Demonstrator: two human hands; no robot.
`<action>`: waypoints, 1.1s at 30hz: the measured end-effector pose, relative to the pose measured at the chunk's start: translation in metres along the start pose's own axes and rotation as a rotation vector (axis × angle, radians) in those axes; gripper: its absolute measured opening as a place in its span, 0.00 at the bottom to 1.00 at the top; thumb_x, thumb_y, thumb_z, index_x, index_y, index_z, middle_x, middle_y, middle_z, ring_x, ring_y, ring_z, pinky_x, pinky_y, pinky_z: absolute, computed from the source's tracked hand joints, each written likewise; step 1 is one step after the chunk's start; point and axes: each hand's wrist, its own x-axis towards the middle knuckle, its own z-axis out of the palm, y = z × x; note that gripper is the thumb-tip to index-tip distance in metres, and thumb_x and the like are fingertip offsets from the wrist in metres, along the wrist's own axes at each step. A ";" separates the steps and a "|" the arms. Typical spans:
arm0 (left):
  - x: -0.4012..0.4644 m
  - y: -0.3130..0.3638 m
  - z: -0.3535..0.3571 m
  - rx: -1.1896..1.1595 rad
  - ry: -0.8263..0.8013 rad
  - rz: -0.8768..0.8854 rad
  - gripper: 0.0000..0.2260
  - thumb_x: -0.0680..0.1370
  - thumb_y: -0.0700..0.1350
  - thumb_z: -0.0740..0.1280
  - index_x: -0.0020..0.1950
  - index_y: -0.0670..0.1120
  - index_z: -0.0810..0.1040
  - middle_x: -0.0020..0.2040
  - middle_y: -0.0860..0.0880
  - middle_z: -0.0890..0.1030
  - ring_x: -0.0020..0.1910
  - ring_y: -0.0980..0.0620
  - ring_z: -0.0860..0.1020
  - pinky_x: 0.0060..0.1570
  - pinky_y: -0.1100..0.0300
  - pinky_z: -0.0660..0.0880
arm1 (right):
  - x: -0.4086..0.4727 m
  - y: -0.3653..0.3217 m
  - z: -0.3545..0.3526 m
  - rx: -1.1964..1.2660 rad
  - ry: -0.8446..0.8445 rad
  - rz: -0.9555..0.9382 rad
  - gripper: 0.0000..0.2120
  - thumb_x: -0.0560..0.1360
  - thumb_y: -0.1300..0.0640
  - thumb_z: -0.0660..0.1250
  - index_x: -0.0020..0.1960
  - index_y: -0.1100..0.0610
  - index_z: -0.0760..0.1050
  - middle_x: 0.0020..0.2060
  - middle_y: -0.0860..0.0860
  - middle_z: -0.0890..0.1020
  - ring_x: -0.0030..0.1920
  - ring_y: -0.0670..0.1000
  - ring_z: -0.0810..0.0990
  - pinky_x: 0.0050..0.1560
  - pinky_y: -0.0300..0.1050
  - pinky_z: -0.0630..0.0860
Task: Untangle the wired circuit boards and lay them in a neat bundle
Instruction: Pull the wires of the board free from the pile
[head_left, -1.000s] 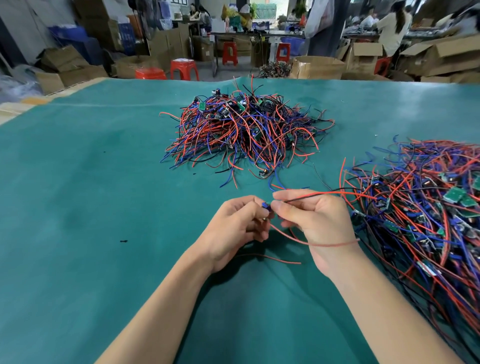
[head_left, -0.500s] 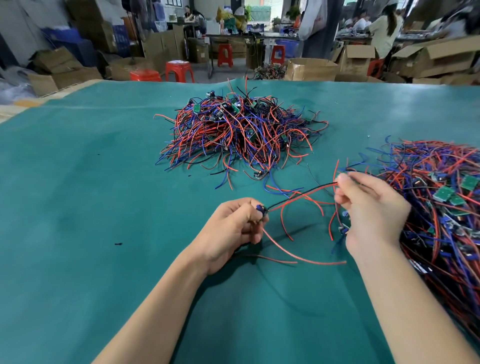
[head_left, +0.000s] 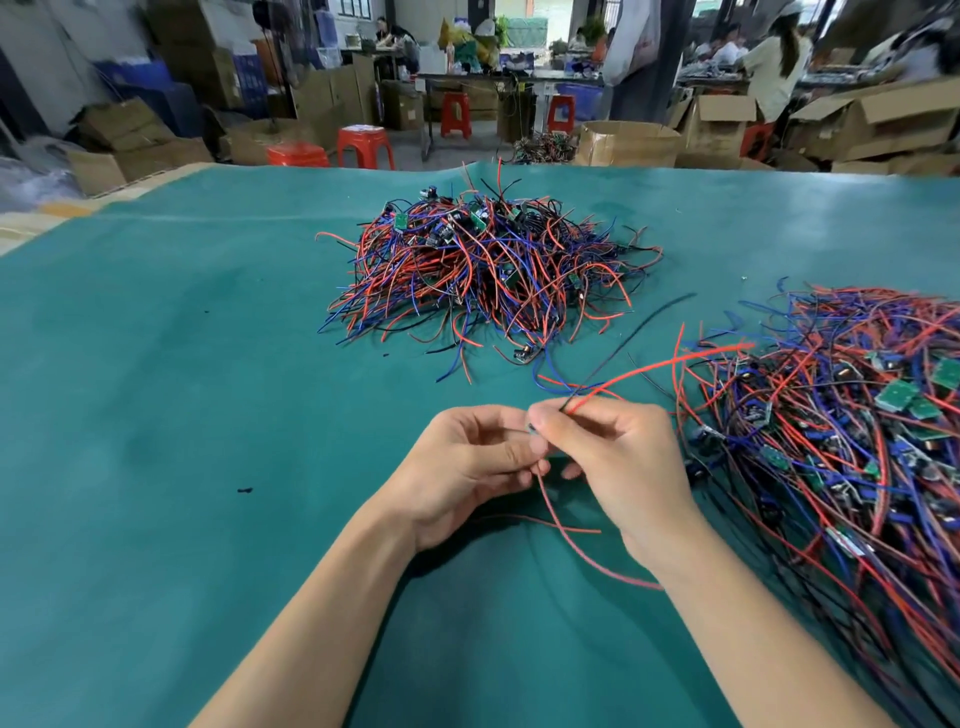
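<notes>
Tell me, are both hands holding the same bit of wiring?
Yes: the left hand and right hand meet fingertip to fingertip, pinching one wired piece.

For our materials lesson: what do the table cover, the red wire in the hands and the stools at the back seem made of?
Table cover: probably matte teal felt or rubber mat, hardly any glare.
Red wire: smooth plastic insulation, bends freely; metal core unseen.
Stools: likely moulded red plastic, slightly glossy.

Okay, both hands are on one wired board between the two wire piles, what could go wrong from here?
1. The red wire running from the right hand reaches toward the pile on the right; pulling could snag it and drag neighbours out.
2. The board pinched between the left hand and the right is mostly hidden, so a hard tug might strain its solder joints.
3. The loose red loop near the wrists may catch a forearm.
</notes>
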 end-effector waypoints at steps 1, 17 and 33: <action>0.000 0.000 0.000 -0.005 -0.006 -0.012 0.09 0.71 0.36 0.72 0.51 0.38 0.81 0.39 0.45 0.82 0.34 0.54 0.79 0.37 0.65 0.77 | 0.001 -0.001 -0.002 0.014 0.018 0.011 0.01 0.72 0.51 0.77 0.42 0.46 0.87 0.37 0.48 0.87 0.35 0.45 0.82 0.32 0.38 0.76; -0.003 0.003 0.000 0.083 -0.124 -0.063 0.04 0.74 0.39 0.69 0.41 0.43 0.83 0.36 0.44 0.82 0.30 0.53 0.78 0.31 0.64 0.73 | 0.026 -0.064 -0.144 -0.165 0.403 0.114 0.14 0.75 0.47 0.74 0.37 0.54 0.78 0.35 0.55 0.81 0.27 0.45 0.77 0.24 0.33 0.72; 0.001 0.003 -0.002 -0.059 -0.051 -0.090 0.05 0.80 0.35 0.63 0.50 0.38 0.79 0.42 0.41 0.82 0.35 0.51 0.80 0.38 0.63 0.76 | 0.116 -0.036 0.017 -1.197 -0.433 -0.082 0.22 0.79 0.63 0.63 0.69 0.48 0.77 0.65 0.55 0.80 0.67 0.58 0.75 0.65 0.47 0.72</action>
